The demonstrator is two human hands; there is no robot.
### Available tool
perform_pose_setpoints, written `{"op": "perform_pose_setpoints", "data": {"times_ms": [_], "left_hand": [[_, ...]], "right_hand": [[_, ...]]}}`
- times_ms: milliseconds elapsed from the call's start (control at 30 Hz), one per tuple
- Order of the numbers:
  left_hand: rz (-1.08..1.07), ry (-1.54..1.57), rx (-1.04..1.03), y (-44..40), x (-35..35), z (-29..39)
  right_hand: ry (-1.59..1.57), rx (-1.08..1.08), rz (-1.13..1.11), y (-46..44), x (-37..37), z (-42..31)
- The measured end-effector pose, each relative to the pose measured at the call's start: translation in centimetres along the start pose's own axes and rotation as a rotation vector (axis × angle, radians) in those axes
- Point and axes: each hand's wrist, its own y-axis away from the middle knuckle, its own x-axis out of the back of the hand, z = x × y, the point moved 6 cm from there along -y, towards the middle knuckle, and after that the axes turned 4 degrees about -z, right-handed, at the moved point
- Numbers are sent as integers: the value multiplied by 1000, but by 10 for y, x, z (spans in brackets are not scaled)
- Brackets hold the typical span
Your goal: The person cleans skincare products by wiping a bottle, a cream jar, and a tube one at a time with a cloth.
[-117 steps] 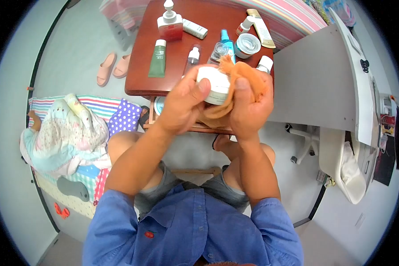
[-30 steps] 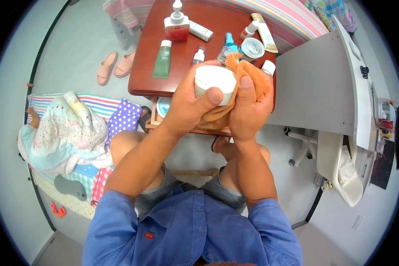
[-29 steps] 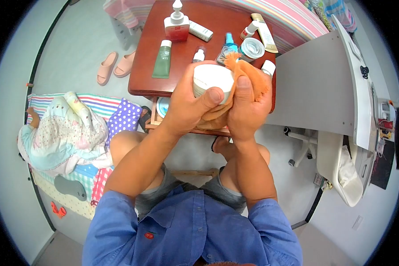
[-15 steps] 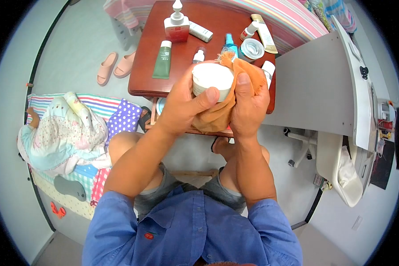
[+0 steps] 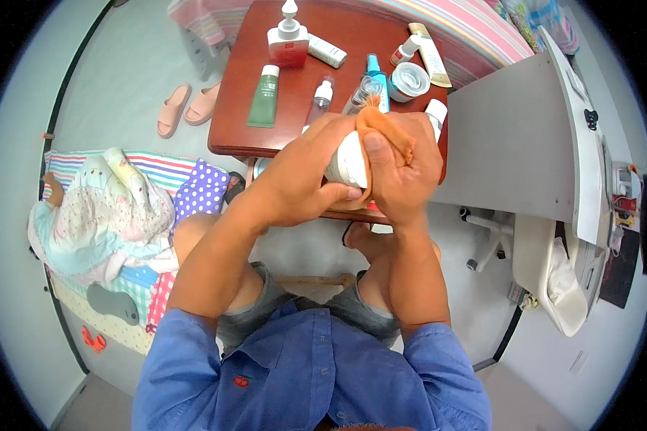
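A round white jar [image 5: 348, 164] is gripped in my left hand [image 5: 300, 172], tilted so its white top faces right. My right hand [image 5: 407, 169] is closed on an orange-brown cloth [image 5: 385, 129] and presses it against the jar's top. Part of the cloth hangs below the jar, mostly hidden by my fingers. Just beyond my hands stand a clear pump bottle [image 5: 320, 100], a clear bottle [image 5: 359, 97] and a blue spray bottle [image 5: 377, 80]. The jar's far side is hidden.
The red-brown table [image 5: 230, 100] also carries a pump bottle of red liquid [image 5: 288, 47], a green tube [image 5: 264, 100], a lidded jar [image 5: 410, 82] and a gold tube [image 5: 430, 57]. A grey panel [image 5: 503, 136] borders its right side. Bedding [image 5: 115, 215] lies at left.
The jar has tilted from facing up to facing right. My right hand has brought the cloth across its top, and both hands have come closer together.
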Motion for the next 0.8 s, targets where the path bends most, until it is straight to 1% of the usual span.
{"op": "perform_pose_setpoints", "data": {"times_ms": [100, 167, 200, 267, 300, 367, 400, 467, 500, 533, 600, 633, 667, 733, 767, 800], "left_hand": [[-5, 35, -2, 1, -2, -3], [41, -25, -26, 2, 1, -13], [41, -27, -24, 1, 2, -17], [-25, -12, -112, 1, 0, -17], [-28, -10, -112, 2, -1, -13], [-94, -37, 30, 4, -7, -9], [-94, -36, 28, 4, -8, -3], [-30, 77, 48, 4, -4, 3], [16, 229, 73, 3, -2, -5], [11, 230, 72, 2, -4, -11], [129, 609, 128, 0, -1, -25], [146, 807, 130, -1, -4, -23], [147, 806, 131, -2, -8, -21], [251, 1162, 215, 0, -15, -28], [267, 1222, 199, -1, -18, -32], [264, 1222, 201, 0, -21, -33]], "right_hand": [[25, -41, 11, 0, 3, 0], [133, 112, -165, 3, -5, -17], [130, 112, -165, 4, -6, -19], [113, 160, -190, 6, -11, -26], [114, 157, -188, 5, -10, -24], [57, -50, -67, 1, 1, -3], [58, -49, -66, 0, 2, -3], [-248, -404, -2, 1, 6, 17], [-364, -499, -4, 1, 5, 10], [-363, -500, 1, 4, 2, 9], [-321, -423, 118, 12, 0, 5], [-279, -388, 134, 16, -3, 1], [-281, -389, 133, 19, -6, 4], [67, -112, 105, 21, -6, -8], [95, -46, 78, 21, -7, -10], [96, -48, 81, 21, -6, -9]]}}
